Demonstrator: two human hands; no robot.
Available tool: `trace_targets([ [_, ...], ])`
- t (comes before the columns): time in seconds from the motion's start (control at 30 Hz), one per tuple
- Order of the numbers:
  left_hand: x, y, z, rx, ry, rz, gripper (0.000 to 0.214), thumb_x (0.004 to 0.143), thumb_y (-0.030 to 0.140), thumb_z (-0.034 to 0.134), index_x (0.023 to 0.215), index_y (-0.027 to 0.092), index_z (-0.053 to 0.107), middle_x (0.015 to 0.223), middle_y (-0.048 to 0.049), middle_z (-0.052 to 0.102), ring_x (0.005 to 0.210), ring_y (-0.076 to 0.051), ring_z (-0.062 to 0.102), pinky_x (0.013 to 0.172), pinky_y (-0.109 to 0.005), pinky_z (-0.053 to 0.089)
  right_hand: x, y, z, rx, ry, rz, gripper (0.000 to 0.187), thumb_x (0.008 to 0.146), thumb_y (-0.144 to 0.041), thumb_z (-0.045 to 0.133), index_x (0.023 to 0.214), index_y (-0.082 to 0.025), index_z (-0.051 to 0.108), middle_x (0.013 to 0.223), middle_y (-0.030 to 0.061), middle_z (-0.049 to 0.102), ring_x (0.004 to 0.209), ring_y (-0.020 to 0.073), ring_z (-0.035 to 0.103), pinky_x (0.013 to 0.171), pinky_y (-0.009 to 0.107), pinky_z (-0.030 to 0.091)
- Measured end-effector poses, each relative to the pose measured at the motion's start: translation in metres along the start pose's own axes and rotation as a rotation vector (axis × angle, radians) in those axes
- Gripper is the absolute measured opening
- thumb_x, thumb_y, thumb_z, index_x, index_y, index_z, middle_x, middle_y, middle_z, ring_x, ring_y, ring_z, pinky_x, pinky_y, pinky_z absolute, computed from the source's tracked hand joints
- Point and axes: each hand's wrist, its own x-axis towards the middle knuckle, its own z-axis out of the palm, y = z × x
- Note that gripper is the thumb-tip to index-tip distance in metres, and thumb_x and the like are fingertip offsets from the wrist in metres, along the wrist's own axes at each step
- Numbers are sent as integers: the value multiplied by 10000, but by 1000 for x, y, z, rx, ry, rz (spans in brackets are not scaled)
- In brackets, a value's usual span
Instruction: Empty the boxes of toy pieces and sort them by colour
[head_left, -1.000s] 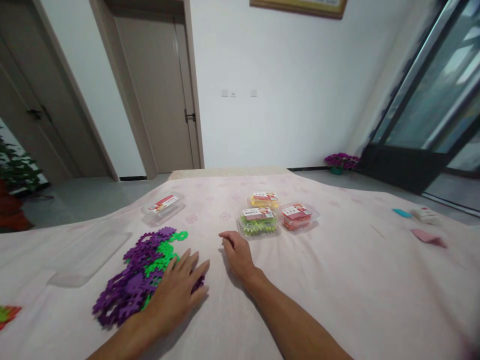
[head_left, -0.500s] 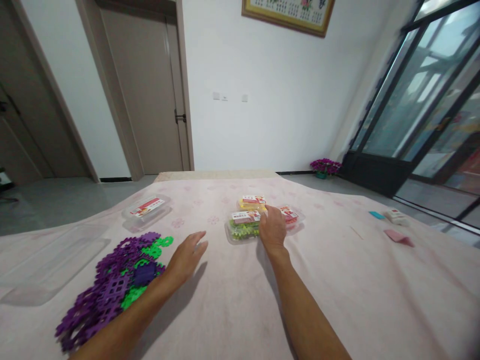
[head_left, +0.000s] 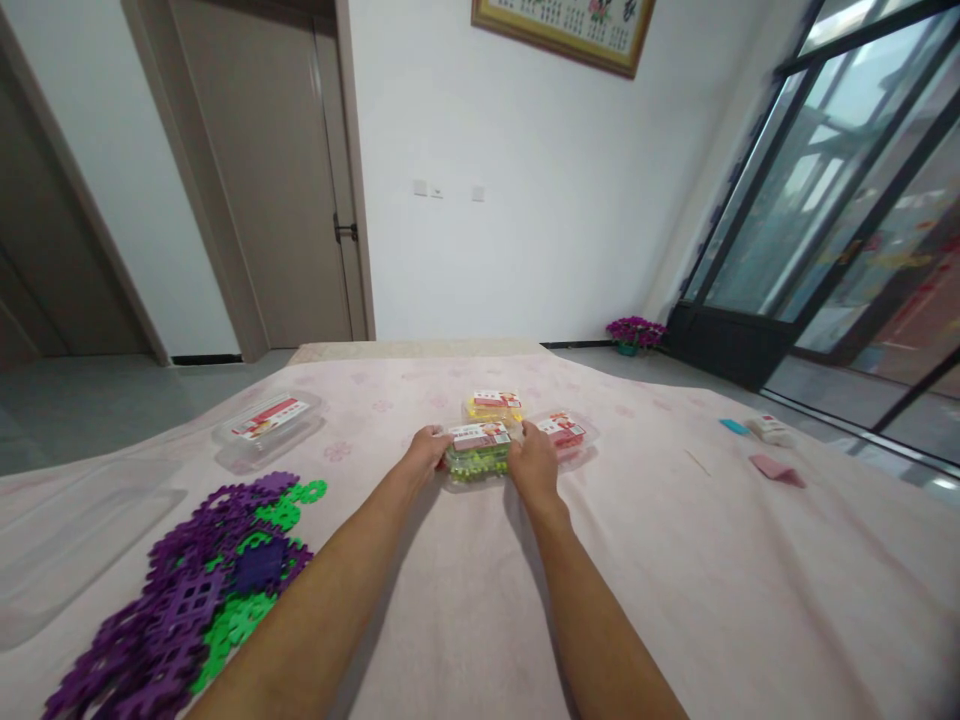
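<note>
A clear plastic box of green pieces (head_left: pixel 480 462) sits in front of me, a printed label on its lid. My left hand (head_left: pixel 429 450) grips its left end, and my right hand (head_left: pixel 534 456) is closed on its right end. Just behind stands a similar box with yellow pieces (head_left: pixel 493 405). Another box, with red or pink pieces (head_left: pixel 566 434), lies close to the right hand. Purple interlocking plastic pieces (head_left: pixel 187 590) and green ones (head_left: pixel 238 622) are heaped near my left forearm.
A closed clear box with a label (head_left: pixel 270 425) lies at the back left. A large transparent container (head_left: pixel 67 550) is at the left edge. On the right are a pink cloth-like piece (head_left: pixel 777 470), a blue item (head_left: pixel 734 427), a small white box (head_left: pixel 769 429) and a thin stick (head_left: pixel 697 462).
My left hand has moved right and forward from above the cloth to the left end of the box of green pieces. My right hand stays at its right end. The view has shifted slightly.
</note>
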Motion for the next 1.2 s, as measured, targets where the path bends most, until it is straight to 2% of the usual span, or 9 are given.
trace_targets([
  [0.17, -23, 2, -36, -50, 62, -36, 503, 720, 310, 787, 1162, 133, 626, 709, -8, 670, 507, -109, 566, 474, -213, 400, -2, -13, 1, 380, -155, 188, 378, 692, -159, 696, 1070, -153, 703, 855, 78, 709, 868, 261, 656, 764, 334, 481],
  [0.33, -67, 1, -117, -48, 121, -16, 671, 639, 359, 831, 1255, 188, 629, 728, -2, 695, 529, -119, 583, 472, -200, 390, -35, -56, 15, 856, -506, 361, 391, 631, -207, 779, 995, -160, 644, 688, -8, 631, 543, 149, 578, 498, 258, 438],
  [0.43, -89, -1, -164, 38, 196, 110, 733, 631, 411, 841, 1304, 207, 637, 737, 17, 690, 547, -111, 575, 480, -192, 380, -59, -83, 23, 1023, -648, 317, 395, 650, -281, 788, 984, -182, 602, 645, -53, 578, 505, 109, 528, 458, 221, 429],
  [0.5, -100, -5, -186, 40, 245, 232, 743, 644, 437, 839, 1321, 204, 641, 874, -19, 731, 703, -144, 650, 587, -214, 467, -70, -96, 25, 1096, -731, 282, 410, 678, -366, 788, 995, -191, 597, 654, -54, 572, 534, 110, 541, 461, 213, 445],
  [0.63, -111, -18, -200, -139, 295, 410, 643, 697, 444, 828, 1280, 221, 673, 1272, -88, 694, 1103, -216, 655, 924, -307, 510, -81, -106, 27, 1274, -820, 313, 484, 745, -610, 704, 963, -189, 609, 772, -7, 600, 601, 116, 578, 483, 225, 483],
  [0.77, -114, -29, -201, -365, 359, 444, 528, 635, 419, 894, 1082, 196, 724, 1167, -66, 734, 988, -190, 688, 837, -275, 536, -91, -108, 29, 1245, -828, 283, 437, 745, -586, 714, 883, -194, 581, 784, -9, 597, 619, 116, 592, 498, 221, 476],
  [0.93, -114, -24, -224, -660, 344, 423, 366, 723, 350, 863, 997, 160, 713, 981, -45, 774, 816, -155, 717, 687, -228, 566, -103, -116, 31, 986, -866, 88, 243, 753, -379, 679, 797, -211, 509, 618, -45, 562, 516, 130, 558, 476, 234, 424],
  [1.03, -117, -13, -238, -867, 368, 466, 199, 883, 263, 711, 1059, 170, 705, 972, -47, 790, 840, -168, 741, 748, -282, 603, -113, -122, 28, 813, -780, -213, 122, 745, -217, 628, 758, -206, 507, 619, -47, 552, 540, 111, 522, 522, 221, 374],
  [1.2, -124, 2, -247, -1121, 309, 465, 337, 1041, 253, 413, 1282, 206, 643, 1029, -64, 800, 942, -164, 757, 831, -289, 605, -135, -132, 26, 492, -552, -748, 88, 795, -116, 574, 810, -195, 538, 753, -14, 596, 633, 109, 502, 582, 225, 323],
])
